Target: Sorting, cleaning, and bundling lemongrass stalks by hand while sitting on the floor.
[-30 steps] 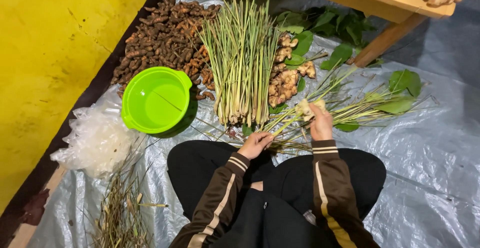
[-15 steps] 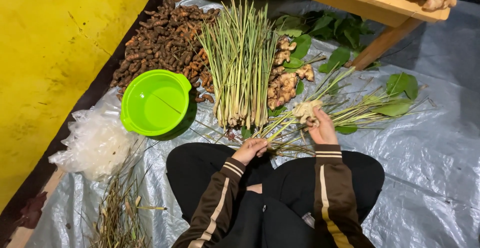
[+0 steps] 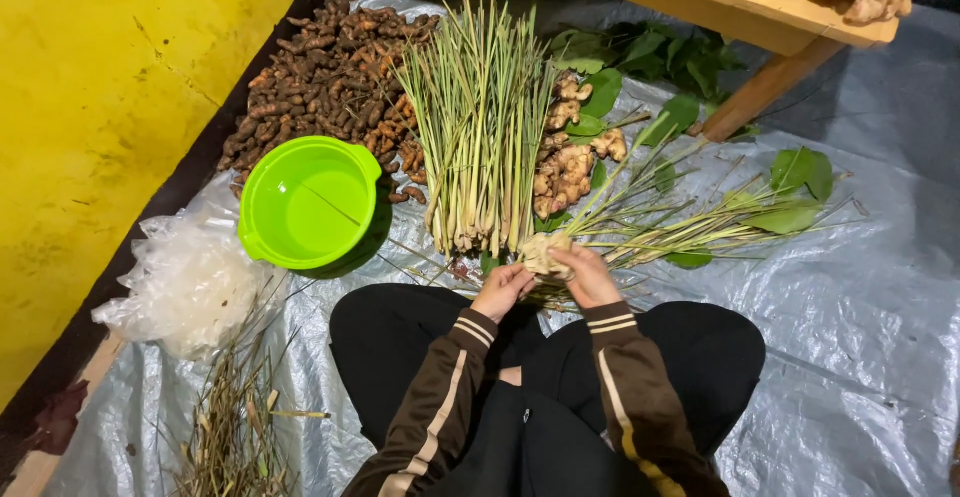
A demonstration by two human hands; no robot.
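Right hand [image 3: 590,275] fingers clamped on bundle [image 3: 640,232] root end; left hand [image 3: 503,287] pinching beside it. Stalks look light, stiff, springy; best gripped near the thick base.

One head-worn camera looks steeply down, fairly near, on the fingers [image 3: 522,275] (seated lap below, lemongrass pile [image 3: 480,127] beyond).

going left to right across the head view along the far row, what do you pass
yellow wall → pile of brown roots → upright bundle of lemongrass stalks → pale ginger pieces → green leaves → wooden table leg
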